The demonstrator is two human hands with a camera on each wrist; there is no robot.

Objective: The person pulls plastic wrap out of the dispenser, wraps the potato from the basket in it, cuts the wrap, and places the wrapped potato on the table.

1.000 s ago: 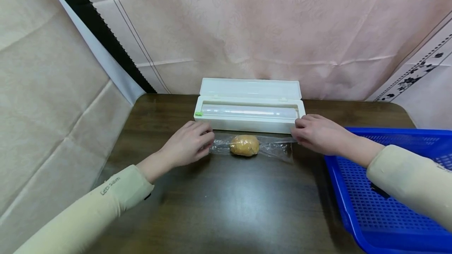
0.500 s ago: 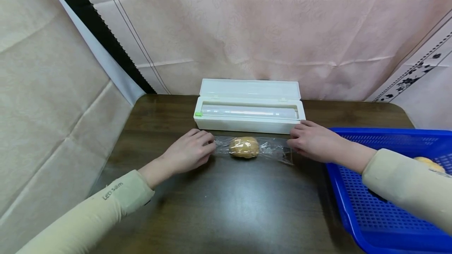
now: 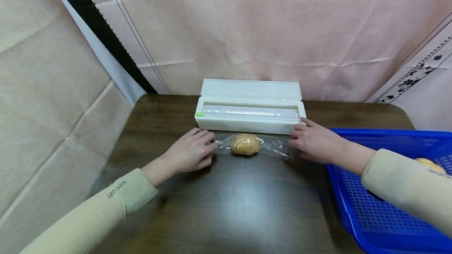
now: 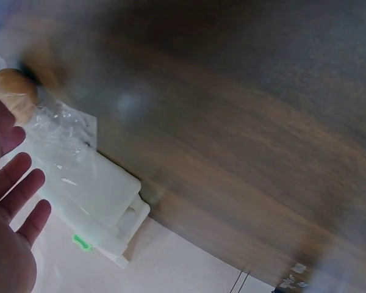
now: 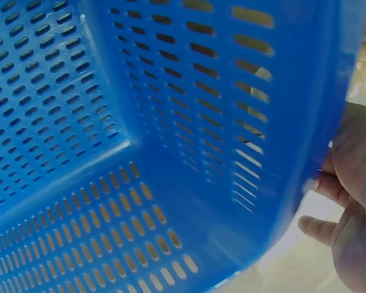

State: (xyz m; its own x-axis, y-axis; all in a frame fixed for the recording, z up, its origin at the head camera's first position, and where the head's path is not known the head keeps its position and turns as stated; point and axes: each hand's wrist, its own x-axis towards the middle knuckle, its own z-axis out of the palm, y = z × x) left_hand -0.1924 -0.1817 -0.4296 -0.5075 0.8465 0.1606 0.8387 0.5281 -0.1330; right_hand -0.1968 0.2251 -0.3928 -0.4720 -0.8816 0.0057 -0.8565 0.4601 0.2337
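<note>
On the dark table, a roundish yellow-brown item (image 3: 245,144) that looks like a potato sits inside clear plastic wrap (image 3: 272,146), whose ends stretch out to both sides. My left hand (image 3: 190,151) pinches the wrap's left end. In the left wrist view, that hand's thumb and forefinger come close together while the other fingers (image 4: 21,195) stand apart. At the opposite end, my right hand (image 3: 314,142) pinches the wrap, one finger raised toward the white box. Its fingertips are partly hidden behind the blue basket in the right wrist view.
Just behind the wrapped item stands a white plastic-wrap dispenser box (image 3: 250,124), lid raised, a film roll (image 3: 250,111) inside and a green slider (image 3: 199,114) at its left. A blue basket (image 3: 347,214) at right holds a yellow item (image 3: 431,164) beneath my right sleeve. Cloth hangs behind the table.
Both hands have lowered slightly toward me, and my right hand has shifted a little left. The wrapped item dipped, then rose, showing its surface differently. The yellow item in the basket has become visible.
</note>
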